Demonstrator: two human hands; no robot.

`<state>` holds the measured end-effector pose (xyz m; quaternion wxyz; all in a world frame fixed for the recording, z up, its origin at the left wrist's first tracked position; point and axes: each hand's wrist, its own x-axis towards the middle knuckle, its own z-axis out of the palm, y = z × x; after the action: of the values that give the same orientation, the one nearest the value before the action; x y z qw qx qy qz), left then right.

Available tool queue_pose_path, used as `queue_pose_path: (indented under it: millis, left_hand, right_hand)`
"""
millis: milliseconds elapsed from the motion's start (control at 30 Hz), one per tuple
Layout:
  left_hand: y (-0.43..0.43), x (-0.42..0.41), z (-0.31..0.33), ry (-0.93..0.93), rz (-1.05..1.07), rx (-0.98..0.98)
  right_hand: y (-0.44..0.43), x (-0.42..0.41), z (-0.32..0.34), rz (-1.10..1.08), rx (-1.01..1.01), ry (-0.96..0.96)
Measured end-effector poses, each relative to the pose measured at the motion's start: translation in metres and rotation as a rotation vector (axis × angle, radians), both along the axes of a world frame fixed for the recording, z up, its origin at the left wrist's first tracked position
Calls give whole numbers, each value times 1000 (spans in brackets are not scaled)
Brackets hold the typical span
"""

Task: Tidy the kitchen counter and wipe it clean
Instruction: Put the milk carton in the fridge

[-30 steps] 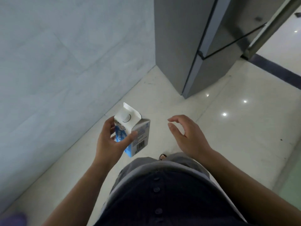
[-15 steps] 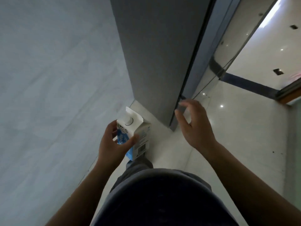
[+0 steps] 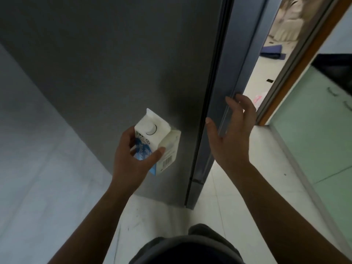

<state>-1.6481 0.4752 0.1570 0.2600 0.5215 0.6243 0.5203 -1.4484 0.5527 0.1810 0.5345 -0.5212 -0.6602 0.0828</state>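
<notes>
- Here, your left hand (image 3: 133, 159) is wrapped round a carton (image 3: 158, 141), thumb across its near face and fingers behind it, so the grip is closed on the carton.
- The carton is held upright, gable top and round white cap uppermost, probably so that nothing can leak while you carry it.
- It sits just in front of the grey side of the fridge (image 3: 118, 73), to the left of the door seam, held clear of the floor and not resting on anything.
- Your right hand (image 3: 230, 134) is open, fingers spread and slightly curled, holding nothing.
- Its fingertips are at the vertical edge of the fridge door (image 3: 238, 63); whether they already touch it you cannot tell from this angle.
- Keeping the carton in the left hand frees the right one for the door, which looks like the reason for this split.
- The step in hand appears to be putting the carton away in the fridge, part of clearing the counter; the counter itself is not in view, so the wiping cannot be judged.
- The door looks shut, so next you would likely hook the fingers behind its edge and pull.
- Far right, green cabinets (image 3: 314, 121) stand beyond a wooden door frame (image 3: 304, 60).
</notes>
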Motion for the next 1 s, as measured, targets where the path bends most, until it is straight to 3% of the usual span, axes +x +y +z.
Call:
queue_pose_path:
  millis: [233,567,1000]
  left_hand:
    - [38,0,8,-62,-105,43]
    - [57,-4,37,-116,-151,131]
    - [58,4,39,-114,-170,145]
  right_hand:
    - [30,-12,12,-121,56,170]
    - [56,-21,6,-111,117,212]
    - [64,3,-1,-101,137,93]
